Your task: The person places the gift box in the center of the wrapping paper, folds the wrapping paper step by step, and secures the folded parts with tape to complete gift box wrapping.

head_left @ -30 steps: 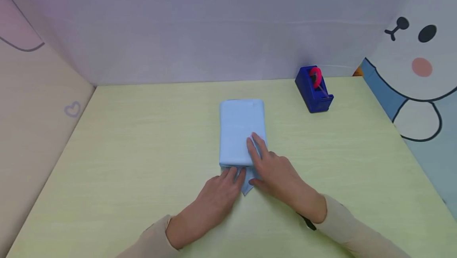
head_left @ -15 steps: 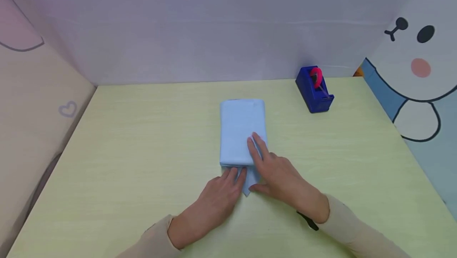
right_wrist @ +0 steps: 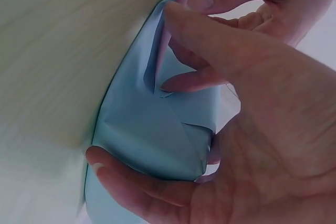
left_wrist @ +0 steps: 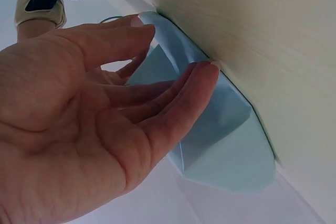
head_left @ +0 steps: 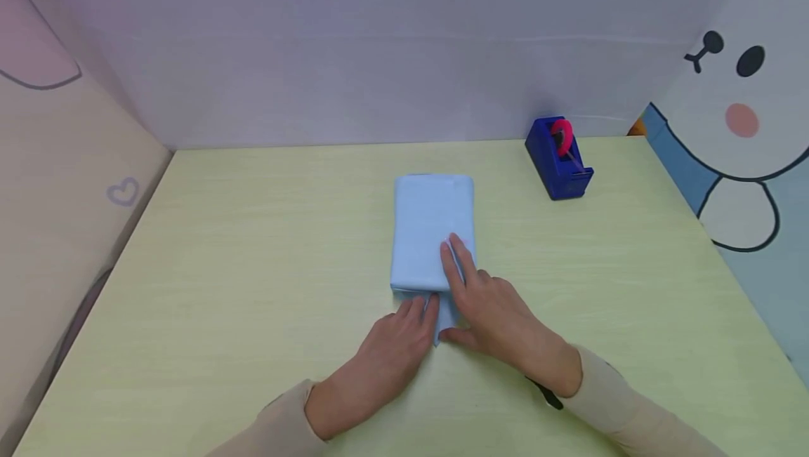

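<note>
A flat package wrapped in light-blue paper (head_left: 423, 232) lies mid-table with a pointed end flap (head_left: 446, 313) reaching toward me. My left hand (head_left: 398, 345) has its fingers fairly straight, tips touching the flap's left side right by the package's end. My right hand (head_left: 496, 309) holds the package at its near right corner, two fingers on top and the thumb at the flap's tip. In the right wrist view the flap (right_wrist: 149, 61) stands folded up, a pinkish inner side showing, with creased paper on the end face (right_wrist: 147, 129). The left hand partly hides the flap in the left wrist view.
A blue tape dispenser (head_left: 559, 162) with a pink roll stands at the back right of the pale-green table (head_left: 265, 246). A pale wall (head_left: 379, 50) rises behind, and printed panels stand at both sides. A dark band (head_left: 545, 392) shows below the right wrist.
The package has shifted slightly right and turned a little. My left hand has moved right with its fingers against the flap, which shows narrower now. The right hand has hardly moved.
</note>
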Available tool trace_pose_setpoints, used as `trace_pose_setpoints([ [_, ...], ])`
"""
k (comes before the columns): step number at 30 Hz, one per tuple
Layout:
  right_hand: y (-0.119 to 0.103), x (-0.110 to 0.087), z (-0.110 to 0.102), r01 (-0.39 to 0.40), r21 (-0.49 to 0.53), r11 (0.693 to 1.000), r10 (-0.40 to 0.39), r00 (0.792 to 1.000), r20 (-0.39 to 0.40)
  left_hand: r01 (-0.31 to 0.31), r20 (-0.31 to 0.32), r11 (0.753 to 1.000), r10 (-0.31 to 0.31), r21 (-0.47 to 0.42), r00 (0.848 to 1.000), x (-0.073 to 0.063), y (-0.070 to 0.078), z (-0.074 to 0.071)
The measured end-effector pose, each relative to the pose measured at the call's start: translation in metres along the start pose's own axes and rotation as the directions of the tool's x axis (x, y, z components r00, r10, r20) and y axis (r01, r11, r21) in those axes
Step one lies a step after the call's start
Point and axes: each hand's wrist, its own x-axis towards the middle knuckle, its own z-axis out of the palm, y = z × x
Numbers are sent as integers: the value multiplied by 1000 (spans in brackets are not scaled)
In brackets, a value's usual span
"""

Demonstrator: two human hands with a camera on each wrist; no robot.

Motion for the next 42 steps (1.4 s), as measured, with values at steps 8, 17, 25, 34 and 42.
trace_pose_setpoints([
  [8,-1,0,1,-6,-35,999,7,1000,20,3,-23,1000,-2,6,1000,2,1,3],
  [17,6,-1,-5,15,94,996,-20,998,58,-1,-68,998,6,66,998,5,1,6],
  [25,11,2,-2,51,99,994,-49,999,-22,-22,-112,993,35,114,993,7,-1,11],
  [34,9,6,5,13,53,999,-8,996,-88,-65,-53,993,71,94,996,5,-3,12],
  [42,5,8,9,-29,17,999,31,993,-116,-152,-106,985,160,81,981,6,-6,12],
])
